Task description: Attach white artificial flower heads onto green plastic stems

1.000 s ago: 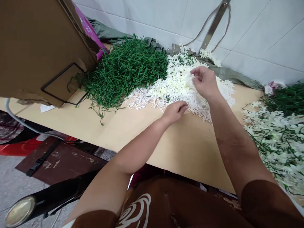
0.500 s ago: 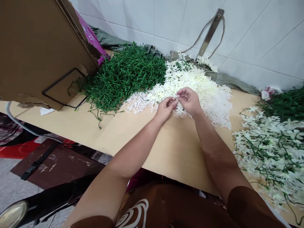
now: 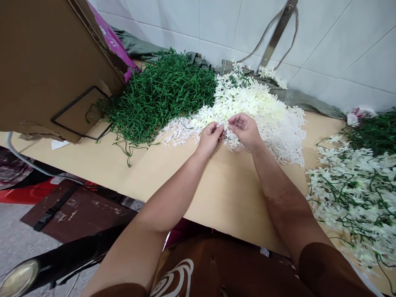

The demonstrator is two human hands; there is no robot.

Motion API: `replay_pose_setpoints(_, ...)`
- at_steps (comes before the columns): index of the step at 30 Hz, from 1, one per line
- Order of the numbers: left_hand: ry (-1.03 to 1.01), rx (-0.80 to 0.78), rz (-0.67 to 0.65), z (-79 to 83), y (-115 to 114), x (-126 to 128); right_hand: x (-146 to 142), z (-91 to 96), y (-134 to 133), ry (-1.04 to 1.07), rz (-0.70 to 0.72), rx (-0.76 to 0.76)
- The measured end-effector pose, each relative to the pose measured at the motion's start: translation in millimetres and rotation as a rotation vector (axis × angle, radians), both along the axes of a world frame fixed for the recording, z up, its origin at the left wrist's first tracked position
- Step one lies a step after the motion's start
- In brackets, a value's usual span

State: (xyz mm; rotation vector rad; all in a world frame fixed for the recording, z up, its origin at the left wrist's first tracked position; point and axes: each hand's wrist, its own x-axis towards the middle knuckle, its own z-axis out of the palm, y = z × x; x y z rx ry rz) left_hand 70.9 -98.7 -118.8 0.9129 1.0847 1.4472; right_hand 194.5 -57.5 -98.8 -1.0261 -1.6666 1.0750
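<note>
My left hand (image 3: 210, 136) and my right hand (image 3: 246, 130) meet fingertip to fingertip over the near edge of a heap of small white artificial flowers (image 3: 262, 111). Both pinch a small white flower piece (image 3: 225, 127) between them, fingers closed. Thin white stamen pieces (image 3: 179, 134) are spread just left of my hands. A pile of green plastic stems (image 3: 161, 97) lies further left on the tan table (image 3: 216, 189).
A brown cardboard box (image 3: 46, 62) leans at the far left. Finished stems with white flowers (image 3: 355, 194) are heaped on the right. A tiled wall (image 3: 340, 49) and a metal bracket (image 3: 278, 29) stand behind. Below the table's front edge are the floor and dark objects.
My right hand came back from the top of the flower heap toward me and met my left hand, which lifted off the table. Both now pinch one flower piece.
</note>
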Motion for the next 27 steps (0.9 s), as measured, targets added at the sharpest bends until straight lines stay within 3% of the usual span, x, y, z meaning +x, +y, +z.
replay_pose_setpoints(4,0.054,0.035,0.035,-1.4,0.2,-0.9,13.8,0.1,7.8,-0.102,-0.159,0.141)
replay_pose_setpoints(9,0.197,0.159,0.152,-4.6,4.0,-6.3,30.6,6.0,9.5,-0.353,-0.357,0.438)
replay_pose_setpoints(11,0.246,0.212,0.224,-5.3,6.2,-10.9,27.5,9.0,4.2,-0.421,-0.281,0.473)
replay_pose_setpoints(15,0.308,0.279,0.358,-5.6,9.6,-21.8,12.6,8.4,-7.9,-0.601,0.025,0.425)
replay_pose_setpoints(17,0.344,0.283,0.393,-6.6,10.8,-25.8,8.6,3.4,-9.7,-0.739,0.087,0.425)
replay_pose_setpoints(21,0.392,0.268,0.417,-12.3,13.9,-28.0,11.6,-11.1,-3.9,-0.914,0.042,0.441)
replay_pose_setpoints(27,0.348,0.253,0.357,-21.7,19.6,-24.4,14.0,-20.7,2.4,-0.875,-0.04,0.451)
